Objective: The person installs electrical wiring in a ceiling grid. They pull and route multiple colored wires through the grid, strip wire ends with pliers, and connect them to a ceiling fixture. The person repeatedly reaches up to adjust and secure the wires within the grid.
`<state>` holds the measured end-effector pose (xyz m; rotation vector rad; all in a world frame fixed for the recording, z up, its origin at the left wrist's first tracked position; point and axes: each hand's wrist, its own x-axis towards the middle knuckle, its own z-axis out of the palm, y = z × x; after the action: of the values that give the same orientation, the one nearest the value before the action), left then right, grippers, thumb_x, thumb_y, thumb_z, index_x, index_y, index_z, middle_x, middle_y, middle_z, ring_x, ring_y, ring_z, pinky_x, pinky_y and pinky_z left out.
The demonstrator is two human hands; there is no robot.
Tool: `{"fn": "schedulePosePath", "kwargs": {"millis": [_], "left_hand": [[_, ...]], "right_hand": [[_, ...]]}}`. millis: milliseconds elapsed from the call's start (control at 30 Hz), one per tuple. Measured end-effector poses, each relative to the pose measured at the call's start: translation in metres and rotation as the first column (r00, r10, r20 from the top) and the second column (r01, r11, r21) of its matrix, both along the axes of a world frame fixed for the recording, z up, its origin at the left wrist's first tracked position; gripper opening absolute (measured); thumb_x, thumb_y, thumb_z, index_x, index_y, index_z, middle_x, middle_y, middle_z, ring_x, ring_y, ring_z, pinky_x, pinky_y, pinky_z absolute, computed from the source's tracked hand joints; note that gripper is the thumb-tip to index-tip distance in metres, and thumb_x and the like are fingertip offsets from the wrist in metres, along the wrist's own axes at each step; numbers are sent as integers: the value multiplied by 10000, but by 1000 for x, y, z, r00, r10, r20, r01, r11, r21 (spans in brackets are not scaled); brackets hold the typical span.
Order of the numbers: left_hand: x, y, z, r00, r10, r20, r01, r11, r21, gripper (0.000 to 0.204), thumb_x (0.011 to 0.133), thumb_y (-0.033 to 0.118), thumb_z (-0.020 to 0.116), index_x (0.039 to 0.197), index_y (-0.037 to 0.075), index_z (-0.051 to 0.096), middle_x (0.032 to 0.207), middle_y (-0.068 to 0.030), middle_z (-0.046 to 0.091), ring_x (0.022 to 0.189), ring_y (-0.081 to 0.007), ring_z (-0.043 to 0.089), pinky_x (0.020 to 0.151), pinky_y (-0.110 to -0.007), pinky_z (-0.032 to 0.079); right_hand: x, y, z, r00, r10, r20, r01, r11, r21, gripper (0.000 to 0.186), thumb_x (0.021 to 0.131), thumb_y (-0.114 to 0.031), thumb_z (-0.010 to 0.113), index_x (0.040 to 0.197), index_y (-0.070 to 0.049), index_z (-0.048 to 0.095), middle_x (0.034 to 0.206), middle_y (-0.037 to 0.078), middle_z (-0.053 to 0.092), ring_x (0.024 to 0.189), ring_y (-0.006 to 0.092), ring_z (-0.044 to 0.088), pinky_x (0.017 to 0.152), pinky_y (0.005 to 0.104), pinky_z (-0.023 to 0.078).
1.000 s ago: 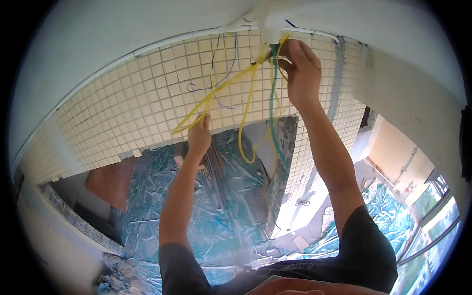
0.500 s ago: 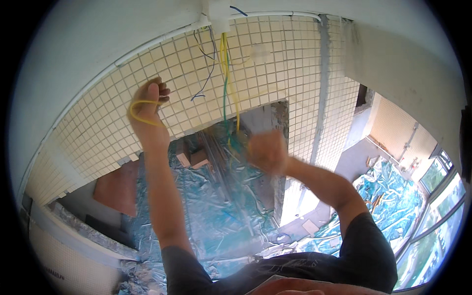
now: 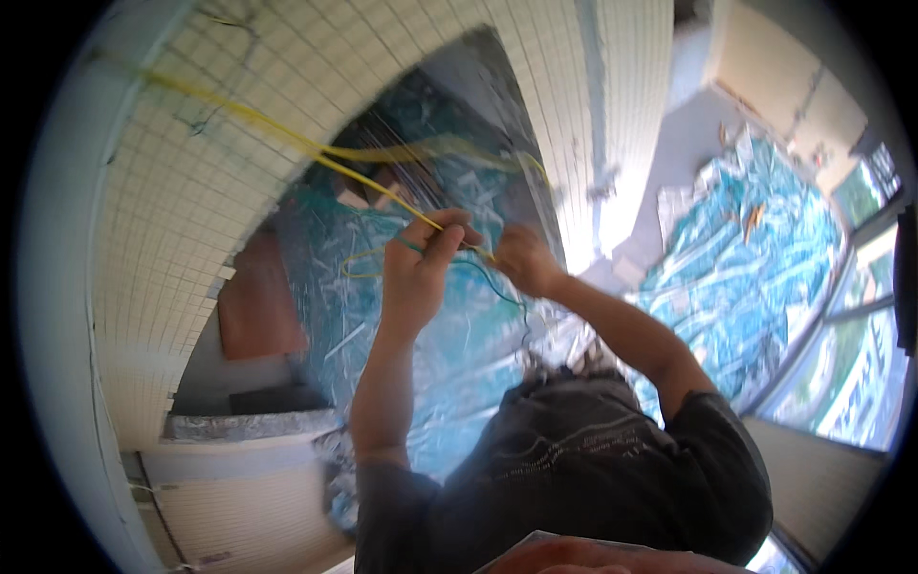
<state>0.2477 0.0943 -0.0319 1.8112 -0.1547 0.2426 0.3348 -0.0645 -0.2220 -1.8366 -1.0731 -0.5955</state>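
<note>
Closer together now, the left hand (image 3: 417,270) and right hand (image 3: 524,263) both meet near the slim yellow wire (image 3: 382,191), straight from far left. The left pinches it; the right is curled, blurred, its hold unclear. Smooth green wire (image 3: 497,287) bends nearer; crinkled blue sheeting (image 3: 708,277) spreads right.

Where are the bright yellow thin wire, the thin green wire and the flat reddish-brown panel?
bright yellow thin wire (image 3: 382,190): head view, on its straight stretch.
thin green wire (image 3: 491,279): head view, on its curved length.
flat reddish-brown panel (image 3: 258,304): head view, mid-face.
</note>
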Motion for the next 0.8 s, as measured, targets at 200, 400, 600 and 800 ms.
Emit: {"fn": "schedulePosePath", "kwargs": {"millis": [200,400,600,800], "left_hand": [[7,-7,-63,967,252,42,-246,963,-113,161,988,23,624,1132,-30,674,956,-107,755,896,-157,715,854,-279,539],[-7,32,-135,914,395,-88,-365,898,244,155,954,7,653,1102,-15,691,985,-104,747,894,-143,702,830,-278,542],[-36,1,-180,872,438,-217,-422,899,121,131,976,81,685,1088,43,740,956,-24,749,859,-104,682,752,-267,546],[-66,-28,-159,789,553,-269,-544,831,111,209,1002,76,621,1127,-53,727,1084,-102,755,1037,-152,683,957,-305,516]], "right_hand": [[13,-38,-46,986,29,-162,-28,1000,7,287,899,-115,717,1169,-46,648,1055,148,668,1125,356,611,1082,522,454],[21,-65,-57,994,-3,-113,-13,989,-148,145,854,-125,742,959,-55,670,868,107,628,937,316,616,932,479,500],[59,-50,-75,994,-86,-63,81,993,-81,177,838,-169,750,792,-55,624,800,109,611,920,331,580,921,463,479],[35,-32,-34,984,19,-175,27,967,254,259,895,4,674,1151,-30,667,1185,168,626,1110,401,581,1008,512,453]]}}
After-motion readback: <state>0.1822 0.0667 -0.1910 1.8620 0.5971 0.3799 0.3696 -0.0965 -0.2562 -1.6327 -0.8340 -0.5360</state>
